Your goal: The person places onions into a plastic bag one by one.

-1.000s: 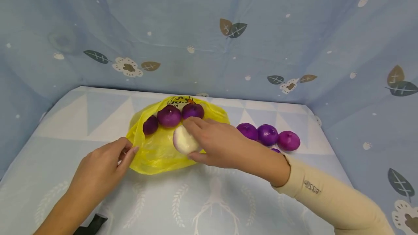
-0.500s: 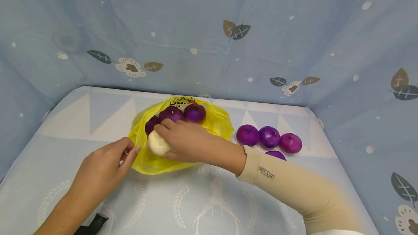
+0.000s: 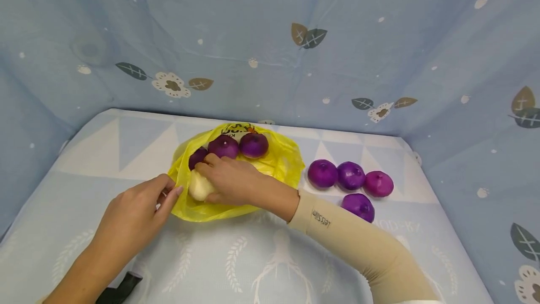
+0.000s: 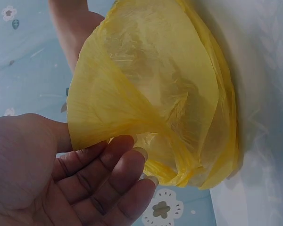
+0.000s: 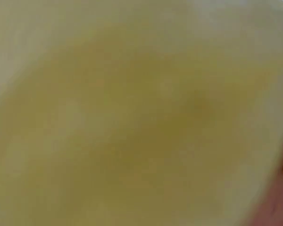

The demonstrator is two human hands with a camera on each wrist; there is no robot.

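Note:
A yellow plastic bag [image 3: 288,156] lies with its mouth toward me, several purple onions inside, among them an onion [image 3: 254,145] at the back. My left hand [image 3: 137,208] pinches the bag's left rim between thumb and forefinger; in the left wrist view the other fingers curl below the yellow film [image 4: 146,61]. Inside the mouth, my right hand [image 3: 232,182] holds another onion [image 3: 199,186], pale underside showing, close to the dark onion at the left. A blurred pale yellow surface [image 5: 132,113] fills the right wrist view, with a bit of hand at its lower right.
Right of the bag, several purple onions sit on the table, one onion [image 3: 357,207] nearer me beside my right sleeve [image 3: 337,229]. A black object [image 3: 122,287] lies at the lower left. A patterned blue curtain [image 3: 261,50] hangs behind the table [image 3: 139,147].
My right hand has carried its onion leftward and deeper into the bag, toward the left onion. My left hand keeps its pinch on the rim. The nearer loose onion has come into fuller view.

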